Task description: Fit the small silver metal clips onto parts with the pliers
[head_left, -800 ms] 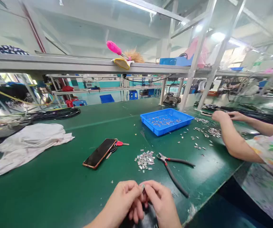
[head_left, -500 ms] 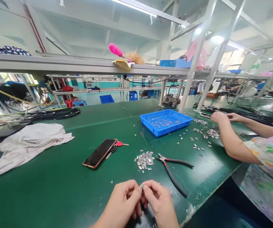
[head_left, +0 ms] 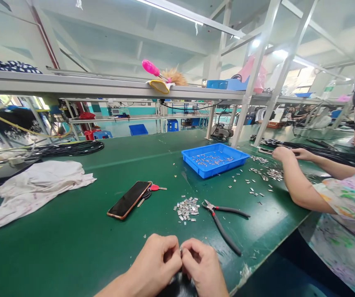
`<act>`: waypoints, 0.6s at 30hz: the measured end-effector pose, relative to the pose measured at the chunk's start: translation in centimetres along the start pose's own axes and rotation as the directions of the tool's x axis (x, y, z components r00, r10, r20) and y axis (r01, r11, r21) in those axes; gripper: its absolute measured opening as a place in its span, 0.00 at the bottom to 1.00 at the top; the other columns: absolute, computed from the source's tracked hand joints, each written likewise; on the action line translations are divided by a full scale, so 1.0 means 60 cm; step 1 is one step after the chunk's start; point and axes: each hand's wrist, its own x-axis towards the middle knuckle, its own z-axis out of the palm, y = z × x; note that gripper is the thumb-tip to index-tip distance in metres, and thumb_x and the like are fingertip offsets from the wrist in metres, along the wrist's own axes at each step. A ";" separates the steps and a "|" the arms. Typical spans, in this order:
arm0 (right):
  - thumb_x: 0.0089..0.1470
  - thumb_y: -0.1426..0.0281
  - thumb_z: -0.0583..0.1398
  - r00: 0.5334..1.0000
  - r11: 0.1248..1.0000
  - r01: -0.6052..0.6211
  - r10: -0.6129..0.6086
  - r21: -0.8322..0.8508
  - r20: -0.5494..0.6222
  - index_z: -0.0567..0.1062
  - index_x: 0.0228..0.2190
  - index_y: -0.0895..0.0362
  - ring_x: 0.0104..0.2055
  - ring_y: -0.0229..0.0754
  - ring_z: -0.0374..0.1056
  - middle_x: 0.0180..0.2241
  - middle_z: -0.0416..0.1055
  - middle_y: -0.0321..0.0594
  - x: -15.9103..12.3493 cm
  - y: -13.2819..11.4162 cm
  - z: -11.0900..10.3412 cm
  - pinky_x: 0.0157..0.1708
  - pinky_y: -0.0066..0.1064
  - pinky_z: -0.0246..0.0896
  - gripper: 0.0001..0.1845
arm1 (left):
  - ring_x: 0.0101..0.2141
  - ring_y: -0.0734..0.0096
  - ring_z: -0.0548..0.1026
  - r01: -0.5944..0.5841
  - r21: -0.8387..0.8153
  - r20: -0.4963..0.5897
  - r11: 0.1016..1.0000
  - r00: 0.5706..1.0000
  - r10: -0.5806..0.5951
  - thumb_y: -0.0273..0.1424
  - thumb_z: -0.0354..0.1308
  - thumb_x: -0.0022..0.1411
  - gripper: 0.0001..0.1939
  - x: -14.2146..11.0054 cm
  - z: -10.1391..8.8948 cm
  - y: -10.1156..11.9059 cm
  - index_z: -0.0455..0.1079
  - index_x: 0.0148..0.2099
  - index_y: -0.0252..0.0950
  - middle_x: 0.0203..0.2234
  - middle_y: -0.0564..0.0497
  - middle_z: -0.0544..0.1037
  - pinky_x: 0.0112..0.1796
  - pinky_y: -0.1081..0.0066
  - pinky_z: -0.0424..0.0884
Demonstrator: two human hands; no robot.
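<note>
My left hand point(head_left: 156, 265) and my right hand point(head_left: 201, 266) meet at the near edge of the green table point(head_left: 81, 231). Both are closed, fingertips pinched together on a small metal piece point(head_left: 181, 250) that barely shows between them. A dark cable runs under my hands, mostly hidden. Just beyond lies a pile of small metal clips point(head_left: 187, 209). Black-handled pliers point(head_left: 223, 222) lie to the right of the pile.
A phone point(head_left: 129, 199) with keys and a red tag lies left of the pile. A blue tray point(head_left: 215, 159) holds metal parts further back. A white cloth point(head_left: 31, 187) lies at left, black cables behind. A co-worker's arm point(head_left: 297, 177) rests at right among scattered clips.
My hands have drawn slightly nearer and lower, and the fingers have closed tighter, so the metal piece shows less. The co-worker's arms shifted slightly left.
</note>
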 end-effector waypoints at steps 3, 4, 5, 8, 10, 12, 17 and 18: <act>0.52 0.61 0.54 0.995 0.989 -0.070 0.060 0.127 0.081 0.70 0.24 0.59 0.17 0.32 0.56 0.16 0.63 0.34 0.000 0.000 0.000 0.19 0.24 0.51 0.15 | 0.20 0.79 0.55 0.060 -0.200 0.094 0.978 0.995 -0.042 0.31 0.46 0.56 0.10 0.001 -0.005 -0.003 0.56 0.23 0.35 0.16 0.58 0.59 0.21 0.76 0.49; 0.52 0.60 0.54 0.993 0.982 -0.083 0.067 0.170 0.094 0.70 0.25 0.60 0.17 0.32 0.57 0.16 0.64 0.35 0.000 0.000 -0.001 0.18 0.24 0.51 0.16 | 0.20 0.79 0.56 0.085 -0.265 0.132 0.961 0.990 -0.051 0.31 0.46 0.55 0.09 0.002 -0.007 -0.005 0.57 0.24 0.35 0.17 0.58 0.61 0.20 0.76 0.49; 0.52 0.59 0.54 0.993 0.973 -0.087 0.067 0.212 0.100 0.70 0.25 0.60 0.17 0.32 0.58 0.17 0.65 0.36 0.000 -0.001 -0.001 0.18 0.24 0.52 0.16 | 0.19 0.79 0.56 0.107 -0.322 0.163 0.941 0.985 -0.056 0.31 0.45 0.54 0.08 0.004 -0.008 -0.007 0.58 0.24 0.35 0.17 0.57 0.62 0.20 0.77 0.49; 0.52 0.54 0.54 0.994 0.947 -0.079 0.053 0.311 0.091 0.70 0.27 0.60 0.19 0.33 0.62 0.21 0.68 0.39 -0.001 -0.005 -0.002 0.18 0.25 0.56 0.21 | 0.16 0.79 0.56 0.138 -0.412 0.179 0.901 0.981 -0.068 0.32 0.45 0.52 0.08 0.010 -0.012 -0.011 0.58 0.24 0.35 0.14 0.57 0.61 0.18 0.77 0.50; 0.52 0.52 0.54 0.996 0.939 -0.076 0.053 0.336 0.076 0.69 0.29 0.60 0.20 0.33 0.62 0.23 0.68 0.40 -0.002 -0.007 -0.003 0.19 0.25 0.57 0.22 | 0.15 0.80 0.55 0.140 -0.416 0.159 0.899 0.984 -0.079 0.33 0.46 0.51 0.08 0.013 -0.015 -0.011 0.58 0.23 0.35 0.13 0.58 0.60 0.18 0.77 0.50; 0.52 0.51 0.55 0.996 0.942 -0.081 0.061 0.326 0.070 0.69 0.30 0.60 0.20 0.33 0.62 0.23 0.68 0.39 -0.002 -0.009 -0.003 0.19 0.25 0.57 0.22 | 0.16 0.79 0.55 0.133 -0.402 0.153 0.906 0.985 -0.077 0.32 0.46 0.51 0.07 0.013 -0.016 -0.011 0.58 0.23 0.35 0.13 0.58 0.59 0.18 0.77 0.50; 0.51 0.56 0.57 0.993 0.956 -0.104 0.082 0.274 0.089 0.66 0.27 0.58 0.19 0.32 0.60 0.20 0.65 0.34 -0.003 -0.013 0.000 0.19 0.23 0.55 0.17 | 0.19 0.79 0.54 0.084 -0.268 0.148 0.960 0.988 -0.045 0.31 0.45 0.54 0.09 0.008 -0.015 -0.006 0.56 0.23 0.35 0.15 0.58 0.57 0.20 0.76 0.49; 0.51 0.58 0.57 0.993 0.963 -0.096 0.075 0.252 0.092 0.65 0.27 0.58 0.19 0.31 0.59 0.19 0.63 0.33 -0.003 -0.014 0.001 0.19 0.23 0.54 0.15 | 0.20 0.79 0.53 0.057 -0.207 0.128 0.977 0.991 -0.031 0.30 0.45 0.55 0.10 0.008 -0.015 -0.004 0.55 0.22 0.35 0.16 0.59 0.55 0.21 0.76 0.49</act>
